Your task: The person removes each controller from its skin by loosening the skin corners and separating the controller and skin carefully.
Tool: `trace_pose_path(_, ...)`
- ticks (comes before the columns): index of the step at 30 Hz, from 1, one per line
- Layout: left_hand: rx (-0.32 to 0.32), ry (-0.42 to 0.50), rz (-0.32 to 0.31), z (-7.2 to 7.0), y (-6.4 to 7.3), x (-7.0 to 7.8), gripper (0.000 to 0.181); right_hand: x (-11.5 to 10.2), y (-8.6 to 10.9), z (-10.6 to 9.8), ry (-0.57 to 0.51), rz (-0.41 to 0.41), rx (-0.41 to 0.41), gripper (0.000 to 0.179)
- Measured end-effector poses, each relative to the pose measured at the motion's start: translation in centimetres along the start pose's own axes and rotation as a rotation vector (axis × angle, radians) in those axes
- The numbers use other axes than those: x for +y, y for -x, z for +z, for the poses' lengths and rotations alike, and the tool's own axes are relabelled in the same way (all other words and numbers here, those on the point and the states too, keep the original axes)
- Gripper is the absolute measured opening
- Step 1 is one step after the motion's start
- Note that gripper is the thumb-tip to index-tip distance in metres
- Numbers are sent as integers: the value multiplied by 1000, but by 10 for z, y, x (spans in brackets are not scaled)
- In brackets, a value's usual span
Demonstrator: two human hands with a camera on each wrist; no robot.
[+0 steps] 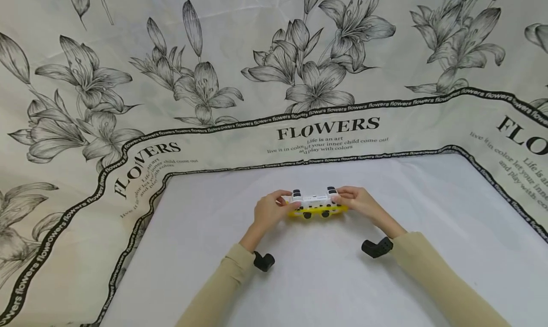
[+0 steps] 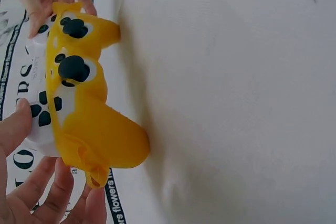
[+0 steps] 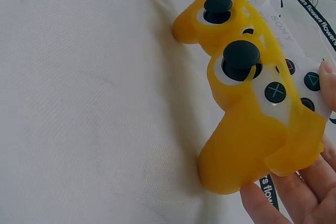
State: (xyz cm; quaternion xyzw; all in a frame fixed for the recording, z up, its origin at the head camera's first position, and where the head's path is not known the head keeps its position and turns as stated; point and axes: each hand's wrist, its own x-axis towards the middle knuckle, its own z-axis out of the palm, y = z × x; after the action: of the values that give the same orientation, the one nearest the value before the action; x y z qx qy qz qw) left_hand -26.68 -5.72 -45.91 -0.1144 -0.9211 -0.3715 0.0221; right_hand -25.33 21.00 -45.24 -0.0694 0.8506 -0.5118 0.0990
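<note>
A white game controller [image 1: 315,199] with black thumbsticks sits partly inside a yellow rubbery sleeve [image 3: 236,140]. The sleeve covers both grips and the area around the sticks; the white shoulder side sticks out of it. My left hand [image 1: 269,212] holds the left end, its thumb on the white body near the direction buttons and its fingers under it. At the opposite end my right hand [image 1: 363,204] grips the controller, thumb beside the triangle button, fingers beneath. In the left wrist view a loose fold of the sleeve [image 2: 94,169] bulges near the left fingers.
A white cloth [image 1: 317,274] covers the table under the controller. Behind and at both sides hangs a curtain [image 1: 239,146] printed with flowers and lettering. Black wrist devices [image 1: 377,247] project inward from both sleeves.
</note>
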Motion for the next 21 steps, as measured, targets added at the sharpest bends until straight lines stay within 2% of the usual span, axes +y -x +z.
trace_pose_path(5, -108, 110, -34, -2, -7, 0, 49, 0, -2, 2, 18, 20, 13, 57)
trace_pose_path(10, -187, 191, -6, 0, -14, -2, 47, -1, -3, 2, 6, 36, 17, 60)
trace_pose_path(13, -186, 222, 19, 2, -17, -4, 46, -1, -2, 3, 3, 35, 27, 60)
trace_pose_path(16, -154, 253, 36, 4, -16, -6, 48, 0, 0, 4, 5, 30, 36, 60)
trace_pose_path(19, -123, 288, 35, 7, -13, -8, 51, 0, 1, 4, 6, 27, 35, 59)
trace_pose_path(21, -125, 333, 35, 10, -11, -11, 53, 1, 2, 4, 1, 25, 32, 58)
